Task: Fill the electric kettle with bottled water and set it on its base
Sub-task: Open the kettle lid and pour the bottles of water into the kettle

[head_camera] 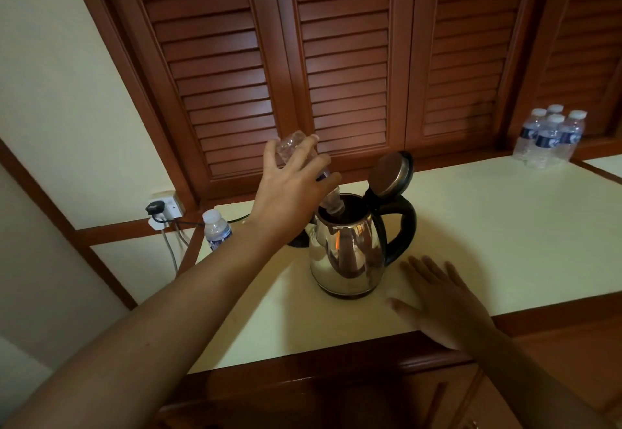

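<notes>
Steel electric kettle (346,253) on bench (505,226) near front edge, lid open. Left hand (289,189) fingers clamped on upended water bottle (291,144), neck in kettle mouth: filling. Right hand (437,304) flat, fingers apart. Next: bottle out, lid shut, onto base (297,242), apparently behind left wrist.

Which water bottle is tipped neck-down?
The bottle in the left hand, neck inside the kettle. The lone bottle by the socket and the four bottles far right stand upright, capped.

Kettle (346,257) is glossy mirror-like metal with a black plastic handle (402,226); worktop (488,243) smooth matt cream; shutters (343,58) wood.
</notes>
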Action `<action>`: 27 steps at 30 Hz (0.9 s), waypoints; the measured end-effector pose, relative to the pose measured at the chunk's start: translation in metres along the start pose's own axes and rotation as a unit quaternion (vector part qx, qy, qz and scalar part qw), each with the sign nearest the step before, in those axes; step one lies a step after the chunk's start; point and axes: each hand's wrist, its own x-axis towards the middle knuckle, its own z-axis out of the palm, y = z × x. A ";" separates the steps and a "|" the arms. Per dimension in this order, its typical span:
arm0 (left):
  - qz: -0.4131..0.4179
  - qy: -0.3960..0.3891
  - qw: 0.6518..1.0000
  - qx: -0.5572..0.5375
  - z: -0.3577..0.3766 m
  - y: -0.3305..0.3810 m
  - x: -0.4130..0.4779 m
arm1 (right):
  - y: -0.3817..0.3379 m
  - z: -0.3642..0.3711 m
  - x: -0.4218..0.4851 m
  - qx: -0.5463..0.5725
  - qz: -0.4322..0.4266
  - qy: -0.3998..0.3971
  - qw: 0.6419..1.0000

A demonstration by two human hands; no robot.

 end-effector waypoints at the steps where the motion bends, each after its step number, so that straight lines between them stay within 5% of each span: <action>1: 0.006 0.001 1.000 0.001 -0.001 0.000 0.001 | 0.000 0.000 0.000 0.005 0.000 0.005 1.000; 11: 0.023 -0.020 0.999 0.030 -0.009 -0.002 0.008 | 0.002 -0.003 -0.002 0.051 -0.032 0.032 0.998; 19: -0.125 -0.027 0.992 0.017 -0.007 -0.004 -0.026 | -0.003 -0.011 -0.009 0.151 -0.076 0.133 0.976; 23: -0.171 -0.001 0.983 -0.069 -0.002 0.009 -0.062 | -0.025 -0.027 -0.031 0.256 0.002 0.213 0.943; 27: -0.163 0.000 0.951 -0.262 -0.008 0.058 -0.101 | -0.044 -0.058 -0.043 0.236 -0.066 0.209 0.947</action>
